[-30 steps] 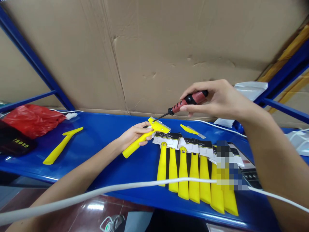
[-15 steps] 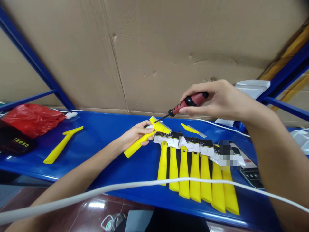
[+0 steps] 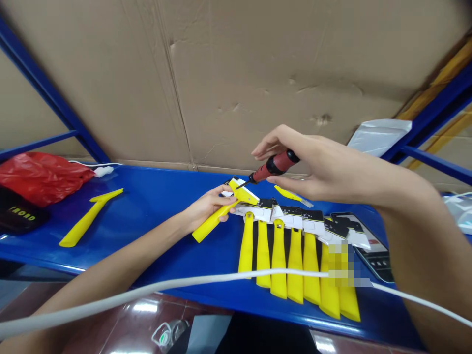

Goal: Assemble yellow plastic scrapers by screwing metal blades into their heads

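My left hand is closed round a yellow scraper near its head, the handle slanting down to the left. A red and black screwdriver slants down leftward, its tip at the scraper's head. Around its handle, my right hand has a loose hold, with fingers above and thumb below spread apart; the handle's butt lies toward the palm. Below and to the right lies a row of several yellow scrapers with black and white card sleeves over their heads. Behind them is a small yellow blade tool.
Another yellow scraper lies at left on the blue table. Beside it are a red plastic bag and a black object. A white cable crosses in front. A phone lies at right. Cardboard stands behind.
My right hand has loosened its fingers on the screwdriver and spread them, shifting a little left. The screwdriver's handle has moved slightly left and down. My left hand still holds the scraper.
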Demonstrator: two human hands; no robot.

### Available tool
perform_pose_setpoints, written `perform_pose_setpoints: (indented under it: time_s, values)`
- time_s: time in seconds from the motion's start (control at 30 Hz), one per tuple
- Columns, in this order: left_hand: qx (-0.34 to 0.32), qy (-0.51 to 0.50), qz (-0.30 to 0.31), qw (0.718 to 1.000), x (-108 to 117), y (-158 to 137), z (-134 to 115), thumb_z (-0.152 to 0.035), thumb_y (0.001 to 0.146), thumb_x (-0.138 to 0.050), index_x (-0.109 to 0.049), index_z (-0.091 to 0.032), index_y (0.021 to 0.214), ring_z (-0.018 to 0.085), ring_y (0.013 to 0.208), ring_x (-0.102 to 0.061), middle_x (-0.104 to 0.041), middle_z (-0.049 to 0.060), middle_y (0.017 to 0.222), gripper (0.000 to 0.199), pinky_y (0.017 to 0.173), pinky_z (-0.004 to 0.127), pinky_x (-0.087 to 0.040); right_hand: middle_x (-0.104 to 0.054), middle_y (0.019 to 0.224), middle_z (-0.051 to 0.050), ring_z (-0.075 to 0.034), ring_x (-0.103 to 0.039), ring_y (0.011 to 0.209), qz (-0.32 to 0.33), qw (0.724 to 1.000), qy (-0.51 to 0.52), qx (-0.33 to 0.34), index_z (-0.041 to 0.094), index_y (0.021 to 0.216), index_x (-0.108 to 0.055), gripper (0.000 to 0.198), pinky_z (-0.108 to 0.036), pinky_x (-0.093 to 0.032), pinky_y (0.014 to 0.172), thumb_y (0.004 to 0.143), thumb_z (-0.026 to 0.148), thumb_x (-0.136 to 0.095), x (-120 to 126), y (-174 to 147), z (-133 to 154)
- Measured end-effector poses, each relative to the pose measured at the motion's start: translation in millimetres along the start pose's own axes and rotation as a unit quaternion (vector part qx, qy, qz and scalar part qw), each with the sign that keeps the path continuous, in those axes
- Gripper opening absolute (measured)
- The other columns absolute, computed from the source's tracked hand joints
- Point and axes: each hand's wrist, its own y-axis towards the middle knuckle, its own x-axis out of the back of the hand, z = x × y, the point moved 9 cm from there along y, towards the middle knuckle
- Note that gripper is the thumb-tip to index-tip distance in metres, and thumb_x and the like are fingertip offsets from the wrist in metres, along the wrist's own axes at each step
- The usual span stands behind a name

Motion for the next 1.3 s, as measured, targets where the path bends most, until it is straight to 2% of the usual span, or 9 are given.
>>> perform_pose_setpoints:
  time_s: [0.17, 0.27, 0.5, 0.6, 0.73, 0.87, 1.0, 1.13, 1.3]
  values:
    - [-0.010, -0.012, -0.004, 1.000, -2, 0, -1, -0.015, 0.084, -0.097, -0.066, -0.018, 0.103, 0.014, 0.067, -0.071, -0.076, 0.011, 0.102, 0.037, 0.044, 0.017, -0.044, -0.082, 0.105, -0.005, -0.028, -0.073, 0.092, -0.007, 1.000, -0.001, -0.005, 0.033, 0.114, -0.076, 0.017, -0.042, -0.051, 0.078, 0.100, 0.042, -0.079, -1, 4, 1]
    - [-0.007, -0.014, -0.002, 1.000, -5, -1, 0, -0.014, 0.084, -0.097, -0.068, -0.017, 0.104, 0.014, 0.068, -0.071, -0.077, 0.012, 0.105, 0.035, 0.044, 0.017, -0.044, -0.079, 0.093, -0.004, -0.029, -0.072, 0.088, -0.049, 0.998, -0.035, -0.010, 0.032, 0.106, -0.077, 0.022, -0.042, -0.048, 0.077, 0.098, 0.051, -0.084, 3, 6, -7]
    - [-0.001, -0.030, -0.025, 0.999, 4, 2, -1, -0.008, 0.086, -0.091, -0.065, -0.017, 0.103, 0.016, 0.067, -0.072, -0.076, 0.010, 0.101, 0.033, 0.043, 0.017, -0.044, -0.082, 0.123, -0.008, -0.034, -0.075, 0.104, -0.029, 0.999, -0.014, 0.016, 0.032, 0.129, -0.070, 0.036, -0.049, -0.058, 0.089, 0.097, 0.042, -0.083, 1, 2, -3]
    - [-0.007, -0.029, -0.021, 0.999, 6, 3, -4, -0.007, 0.089, -0.089, -0.066, -0.018, 0.106, 0.016, 0.070, -0.072, -0.075, 0.010, 0.100, 0.031, 0.045, 0.018, -0.045, -0.083, 0.118, -0.006, -0.033, -0.076, 0.105, -0.028, 1.000, 0.009, 0.008, 0.033, 0.124, -0.074, 0.027, -0.049, -0.058, 0.092, 0.099, 0.042, -0.081, 1, 4, -4]
    - [0.003, -0.020, -0.011, 1.000, 0, 0, 1, -0.009, 0.090, -0.089, -0.064, -0.019, 0.108, 0.016, 0.070, -0.072, -0.077, 0.012, 0.104, 0.032, 0.045, 0.019, -0.045, -0.082, 0.107, -0.005, -0.033, -0.076, 0.102, -0.055, 0.998, -0.031, -0.014, 0.035, 0.133, -0.074, 0.038, -0.046, -0.056, 0.091, 0.098, 0.049, -0.084, 5, 6, -16]
    - [-0.005, -0.030, -0.020, 0.999, -6, -3, 6, -0.010, 0.089, -0.089, -0.063, -0.019, 0.106, 0.014, 0.068, -0.070, -0.078, 0.014, 0.112, 0.032, 0.043, 0.017, -0.043, -0.083, 0.122, -0.006, -0.035, -0.076, 0.109, -0.046, 0.999, -0.021, -0.013, 0.037, 0.138, -0.072, 0.047, -0.051, -0.058, 0.096, 0.095, 0.046, -0.087, 6, 3, -14]
    - [-0.001, -0.033, -0.012, 0.999, -14, -6, 9, -0.011, 0.087, -0.091, -0.066, -0.018, 0.105, 0.013, 0.066, -0.068, -0.077, 0.013, 0.108, 0.032, 0.042, 0.018, -0.042, -0.082, 0.129, 0.000, -0.032, -0.077, 0.115, -0.019, 0.998, 0.056, 0.017, 0.041, 0.127, -0.072, 0.030, -0.050, -0.062, 0.097, 0.099, 0.037, -0.082, 6, 1, 1]
    - [0.009, -0.041, 0.001, 0.999, -20, -9, 8, -0.010, 0.088, -0.091, -0.069, -0.018, 0.106, 0.013, 0.068, -0.068, -0.073, 0.008, 0.098, 0.030, 0.045, 0.016, -0.044, -0.082, 0.115, 0.000, -0.030, -0.076, 0.104, -0.061, 0.998, 0.002, 0.015, 0.038, 0.113, -0.072, 0.014, -0.049, -0.060, 0.093, 0.102, 0.041, -0.081, 11, 0, 2]
    - [0.007, -0.051, 0.004, 0.999, -21, -9, 9, -0.010, 0.087, -0.091, -0.068, -0.018, 0.104, 0.013, 0.069, -0.069, -0.073, 0.009, 0.100, 0.029, 0.044, 0.016, -0.044, -0.081, 0.114, -0.003, -0.032, -0.073, 0.102, -0.068, 0.998, 0.002, 0.006, 0.037, 0.122, -0.070, 0.032, -0.051, -0.059, 0.094, 0.097, 0.047, -0.087, 6, 3, -3]
